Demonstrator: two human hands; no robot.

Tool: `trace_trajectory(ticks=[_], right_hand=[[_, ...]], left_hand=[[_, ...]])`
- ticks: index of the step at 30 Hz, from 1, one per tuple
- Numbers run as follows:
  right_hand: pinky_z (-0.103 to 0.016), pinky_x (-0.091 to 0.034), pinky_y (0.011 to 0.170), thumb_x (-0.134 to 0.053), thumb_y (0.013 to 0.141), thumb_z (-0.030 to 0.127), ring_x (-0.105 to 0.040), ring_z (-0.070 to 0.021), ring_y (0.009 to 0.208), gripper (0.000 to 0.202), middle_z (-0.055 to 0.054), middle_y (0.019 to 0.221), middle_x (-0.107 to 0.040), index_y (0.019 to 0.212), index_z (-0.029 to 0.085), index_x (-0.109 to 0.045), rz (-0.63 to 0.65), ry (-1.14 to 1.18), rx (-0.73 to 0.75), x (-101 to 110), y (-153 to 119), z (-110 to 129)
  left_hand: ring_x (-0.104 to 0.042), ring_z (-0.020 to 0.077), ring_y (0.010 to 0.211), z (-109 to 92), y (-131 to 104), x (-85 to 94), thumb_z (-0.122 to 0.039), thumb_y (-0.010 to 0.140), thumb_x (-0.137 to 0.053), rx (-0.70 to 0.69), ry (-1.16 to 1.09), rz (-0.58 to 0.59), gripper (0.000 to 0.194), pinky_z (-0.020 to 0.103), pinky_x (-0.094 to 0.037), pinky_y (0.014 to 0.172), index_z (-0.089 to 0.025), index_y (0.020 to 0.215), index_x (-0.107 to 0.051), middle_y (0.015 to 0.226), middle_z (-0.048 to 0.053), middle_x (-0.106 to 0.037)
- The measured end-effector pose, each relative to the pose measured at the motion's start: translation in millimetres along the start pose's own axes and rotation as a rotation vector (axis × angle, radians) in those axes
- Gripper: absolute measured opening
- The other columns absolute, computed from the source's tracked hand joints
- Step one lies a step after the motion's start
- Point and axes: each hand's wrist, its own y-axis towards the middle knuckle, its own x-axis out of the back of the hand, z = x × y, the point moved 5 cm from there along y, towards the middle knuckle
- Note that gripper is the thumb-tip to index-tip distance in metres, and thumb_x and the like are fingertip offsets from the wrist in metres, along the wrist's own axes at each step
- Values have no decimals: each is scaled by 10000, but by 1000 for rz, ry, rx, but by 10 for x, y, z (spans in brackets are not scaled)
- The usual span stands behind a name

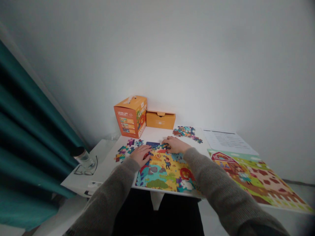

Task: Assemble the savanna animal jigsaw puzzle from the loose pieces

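Observation:
A colourful jigsaw puzzle (157, 173) with animals lies on the white table in front of me, its top edge partly hidden by my hands. My left hand (141, 154) rests flat on its upper left part, fingers stretched out over the pieces. At the upper edge, my right hand (175, 145) has its fingers bent down and closed around a dark puzzle piece (166, 146). Loose puzzle pieces (121, 153) are scattered just left of my left hand. Another heap of pieces (184, 131) lies beyond my right hand.
An orange puzzle box (130, 116) and a lower orange drawer-like box (160, 120) stand against the wall. To the right are a printed sheet (226, 140) and a farm picture (256, 177). Eyeglasses (86, 172) and a dark-lidded jar (83, 158) are at the left.

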Motion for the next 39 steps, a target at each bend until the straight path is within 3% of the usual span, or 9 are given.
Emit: trace_trajectory(ticks=[5,8,12,16,21,31,36,39], right_hand=[[-318,-456,872,-741,778,295,-622,-248,980,407,-107,1078,-626,1172,210,-679,4,28,-16,17,-80,-32],[-317,-449,919,-708,809,270,-612,-247,1043,416,-111,1131,-634,1214,191,-655,-35,76,-11,45,-128,-77],[-330,-436,955,-621,891,266,-604,-236,1056,355,-123,1122,-654,1227,154,-635,-115,109,-70,98,-268,-254],[-327,-446,910,-629,896,291,-610,-239,1019,287,-118,1065,-672,1147,157,-663,-102,99,-144,66,-463,-375],[-329,-437,933,-680,869,340,-590,-254,1078,339,-126,1130,-649,1161,169,-656,-90,102,-138,1,-581,-276],[-323,-419,898,-646,856,199,-603,-237,1023,278,-109,1107,-662,1134,192,-651,-64,10,-145,45,-524,-187],[-319,-429,907,-683,861,316,-597,-246,1047,297,-118,1122,-648,1124,182,-644,-42,70,-131,27,-515,-164],[-322,-432,899,-683,841,269,-600,-250,1034,304,-120,1110,-647,1128,182,-638,-39,39,-150,41,-503,-149]], left_hand=[[-548,276,1285,-7,-6,14,-280,894,-541,7,3,-2,379,486,-457,1085,-228,1247,-667,1364,71,-637],[-547,275,1285,-3,-10,7,-278,898,-536,-2,7,-4,382,488,-452,1093,-217,1253,-661,1366,74,-635],[-553,268,1279,-6,-13,-6,-270,898,-531,-25,18,-8,381,479,-439,1114,-200,1250,-658,1365,80,-635],[-555,269,1279,-17,-6,9,-276,917,-510,-22,36,-16,358,479,-445,1109,-195,1231,-661,1360,82,-639],[-556,272,1279,-38,-4,35,-277,912,-521,-30,28,-12,342,478,-450,1104,-205,1220,-651,1351,82,-643],[-562,268,1273,-63,-6,59,-277,914,-519,-28,39,-9,321,473,-451,1104,-201,1193,-660,1347,89,-644],[-566,266,1268,-72,-1,65,-268,908,-516,-33,43,-13,327,473,-451,1106,-199,1192,-661,1332,91,-654],[-567,265,1266,-69,4,64,-267,904,-522,-34,38,-15,324,469,-449,1110,-204,1189,-663,1331,89,-654]])
